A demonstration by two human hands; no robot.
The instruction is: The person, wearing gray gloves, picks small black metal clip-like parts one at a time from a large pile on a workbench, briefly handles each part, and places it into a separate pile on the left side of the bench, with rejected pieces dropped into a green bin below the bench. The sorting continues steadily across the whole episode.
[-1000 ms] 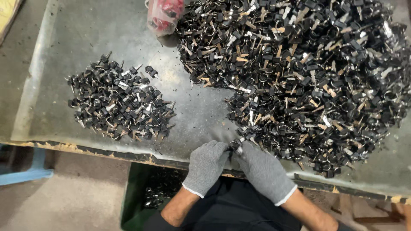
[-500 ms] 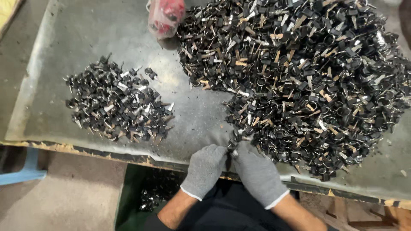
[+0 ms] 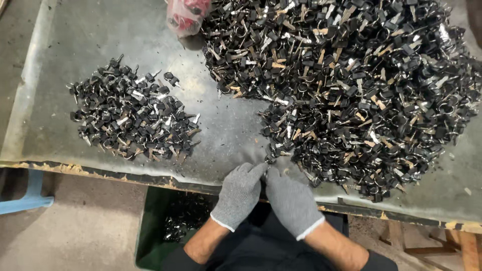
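Both my hands wear grey knit gloves and meet at the near edge of the table. My left hand (image 3: 240, 193) and my right hand (image 3: 290, 200) pinch the same small black-headed key piece (image 3: 269, 159) between their fingertips, at the near tip of the big pile. That large heap of black-headed keys and rings (image 3: 351, 85) spreads over the right half of the table. A smaller pile of black-headed keys (image 3: 133, 116) lies to the left, apart from both hands.
A grey, worn table top (image 3: 90, 45) with a chipped front edge carries both piles. A red-filled plastic bag (image 3: 187, 15) sits at the far middle. A green bin (image 3: 173, 221) with dark pieces stands under the table by my lap. A blue stool leg (image 3: 30, 193) is left.
My hands have shifted slightly along the near edge and stay together at the tip of the big pile, fingertips working on a small piece. The piles have not moved.
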